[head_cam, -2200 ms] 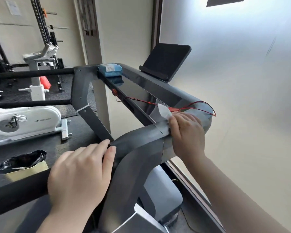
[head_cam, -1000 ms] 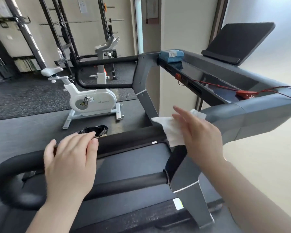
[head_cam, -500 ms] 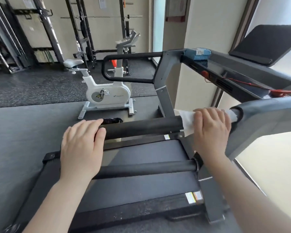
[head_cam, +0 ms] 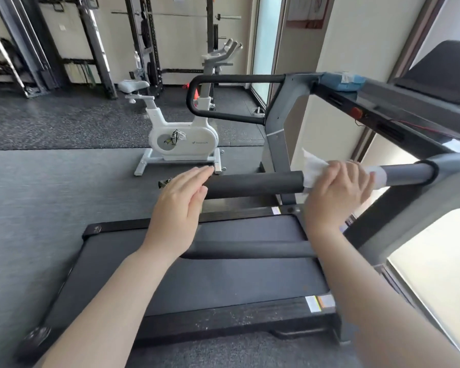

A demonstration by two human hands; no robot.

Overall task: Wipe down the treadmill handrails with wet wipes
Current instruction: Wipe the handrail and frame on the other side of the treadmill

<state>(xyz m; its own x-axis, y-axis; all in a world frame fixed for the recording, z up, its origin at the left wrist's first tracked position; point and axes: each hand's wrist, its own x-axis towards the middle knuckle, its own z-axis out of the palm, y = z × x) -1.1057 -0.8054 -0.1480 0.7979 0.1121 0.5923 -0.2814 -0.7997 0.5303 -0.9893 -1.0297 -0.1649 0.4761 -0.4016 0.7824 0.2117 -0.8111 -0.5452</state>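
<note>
The near treadmill handrail [head_cam: 252, 185] is a black foam bar running left to right across the middle. My right hand [head_cam: 335, 192] curls over it near its right end and grips a white wet wipe [head_cam: 312, 166] wrapped round the bar. One corner of the wipe sticks up to the left of my fingers. My left hand [head_cam: 181, 200] rests flat on the rail's left end with straight fingers. The far handrail [head_cam: 231, 78] loops out behind. A blue wipes pack [head_cam: 340, 81] lies on the console edge.
The treadmill belt [head_cam: 237, 274] lies below my arms, with a lower black bar [head_cam: 250, 248] crossing it. A white exercise bike [head_cam: 181, 139] stands on the grey floor beyond. A red safety cord [head_cam: 409, 126] hangs off the console; a dark screen [head_cam: 446, 73] sits at top right.
My right hand has slid the wipe left along the near rail, away from the grey upright, baring a grey stretch of bar. My left hand stays on the rail's left end.
</note>
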